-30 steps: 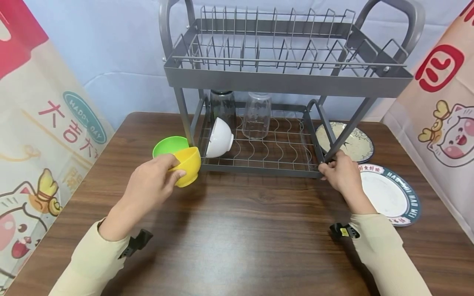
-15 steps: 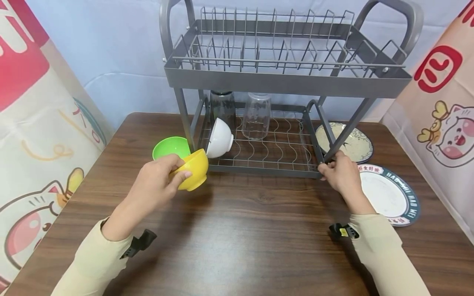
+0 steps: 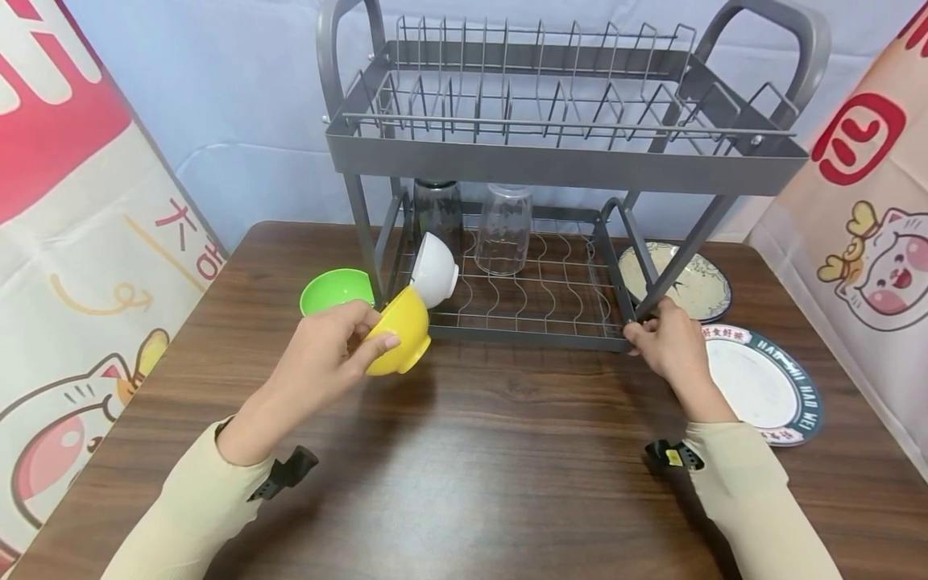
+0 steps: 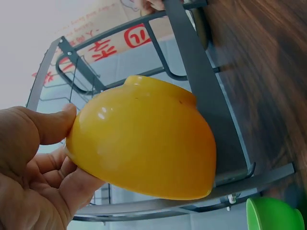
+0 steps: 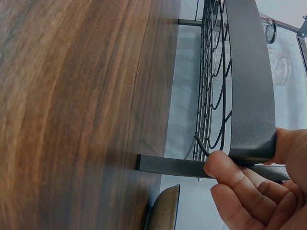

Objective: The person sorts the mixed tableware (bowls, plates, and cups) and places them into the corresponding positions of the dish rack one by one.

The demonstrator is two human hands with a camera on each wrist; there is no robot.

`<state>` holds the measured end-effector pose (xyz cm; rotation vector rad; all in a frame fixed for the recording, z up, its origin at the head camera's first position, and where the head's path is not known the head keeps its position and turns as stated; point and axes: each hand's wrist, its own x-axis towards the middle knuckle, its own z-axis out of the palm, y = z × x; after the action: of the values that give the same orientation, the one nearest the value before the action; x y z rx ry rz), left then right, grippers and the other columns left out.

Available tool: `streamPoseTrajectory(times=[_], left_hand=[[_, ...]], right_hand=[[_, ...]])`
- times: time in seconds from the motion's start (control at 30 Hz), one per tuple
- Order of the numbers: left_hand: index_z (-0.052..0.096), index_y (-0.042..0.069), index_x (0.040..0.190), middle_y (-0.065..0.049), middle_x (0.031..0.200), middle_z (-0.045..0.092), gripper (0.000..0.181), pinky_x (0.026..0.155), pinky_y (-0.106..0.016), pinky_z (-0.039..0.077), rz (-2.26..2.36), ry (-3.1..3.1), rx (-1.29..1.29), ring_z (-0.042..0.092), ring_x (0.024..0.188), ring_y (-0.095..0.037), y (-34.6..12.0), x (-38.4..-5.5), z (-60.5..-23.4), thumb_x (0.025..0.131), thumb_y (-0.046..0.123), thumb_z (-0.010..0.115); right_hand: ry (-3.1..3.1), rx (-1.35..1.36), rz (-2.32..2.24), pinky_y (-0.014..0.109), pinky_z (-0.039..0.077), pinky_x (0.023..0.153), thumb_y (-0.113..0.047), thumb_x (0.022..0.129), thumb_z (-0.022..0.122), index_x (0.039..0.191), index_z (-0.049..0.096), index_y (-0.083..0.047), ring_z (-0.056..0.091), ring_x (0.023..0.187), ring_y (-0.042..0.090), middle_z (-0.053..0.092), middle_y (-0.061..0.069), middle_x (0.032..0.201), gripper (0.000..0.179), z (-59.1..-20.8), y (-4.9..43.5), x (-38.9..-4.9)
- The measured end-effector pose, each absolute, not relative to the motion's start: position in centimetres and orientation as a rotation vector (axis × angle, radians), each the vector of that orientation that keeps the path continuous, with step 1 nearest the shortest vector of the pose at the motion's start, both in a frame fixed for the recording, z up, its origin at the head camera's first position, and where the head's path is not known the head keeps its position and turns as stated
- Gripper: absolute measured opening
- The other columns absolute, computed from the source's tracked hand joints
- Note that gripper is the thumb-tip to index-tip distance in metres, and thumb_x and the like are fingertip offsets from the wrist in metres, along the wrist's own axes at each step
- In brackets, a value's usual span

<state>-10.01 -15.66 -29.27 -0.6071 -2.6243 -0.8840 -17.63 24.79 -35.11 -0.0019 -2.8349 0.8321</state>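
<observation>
Tilted on its side, a yellow bowl [image 3: 406, 334] is pinched at the rim by my left hand [image 3: 325, 342], thumb on one side and fingers on the other. It is in the air before the front left of a grey two-tier dish rack [image 3: 565, 167]. The left wrist view shows the bowl's [image 4: 144, 139] outside and foot. My right hand [image 3: 670, 340] grips the lower tier's front right corner; in the right wrist view its fingers [image 5: 235, 175] curl under the frame. A white bowl [image 3: 437, 274] leans on its side in the lower tier, partly behind the yellow one.
A dark glass [image 3: 439, 216] and a clear glass [image 3: 503, 229] stand upside down at the back of the lower tier. A green bowl [image 3: 333, 292] sits left of the rack. To the right lie a patterned plate [image 3: 699, 282] and a green-rimmed white plate [image 3: 757, 383].
My left hand has carried the yellow bowl to the right, in front of the white bowl, and tilted it further. The right hand stays at the rack corner.
</observation>
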Motion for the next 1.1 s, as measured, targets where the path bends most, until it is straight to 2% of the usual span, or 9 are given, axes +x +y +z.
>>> streamPoseTrajectory(times=[0.6,0.83,1.1], left_hand=[[0.059,0.006,0.085,0.003,0.067,0.051,0.020,0.051,-0.026,0.037,-0.991,-2.401,-0.759,0.043,0.059,-0.010,-13.9,-10.8,-29.7,0.077,0.011,0.076],[0.060,0.004,0.085,0.001,0.072,0.058,0.019,0.051,-0.025,0.041,-1.072,-2.328,-0.749,0.049,0.059,-0.008,-13.2,-11.3,-30.2,0.076,0.009,0.077],[0.060,0.005,0.085,0.002,0.073,0.058,0.018,0.054,-0.024,0.043,-1.147,-2.275,-0.761,0.049,0.060,-0.008,-12.5,-12.1,-30.7,0.077,0.008,0.076]], right_hand=[[-2.839,0.011,0.830,0.037,0.037,0.055,-0.012,0.083,0.058,0.100,0.049,0.011,0.064,0.063,0.034,0.066,0.013,0.066,0.030,-35.2,24.8,-17.6],[-2.836,0.031,0.826,0.038,0.037,0.056,-0.011,0.083,0.059,0.100,0.049,0.012,0.063,0.065,0.036,0.065,0.009,0.062,0.030,-35.4,24.9,-17.4],[-2.826,0.028,0.827,0.036,0.038,0.054,-0.012,0.082,0.058,0.100,0.049,0.011,0.064,0.060,0.031,0.065,0.010,0.063,0.030,-35.4,24.9,-17.5]])
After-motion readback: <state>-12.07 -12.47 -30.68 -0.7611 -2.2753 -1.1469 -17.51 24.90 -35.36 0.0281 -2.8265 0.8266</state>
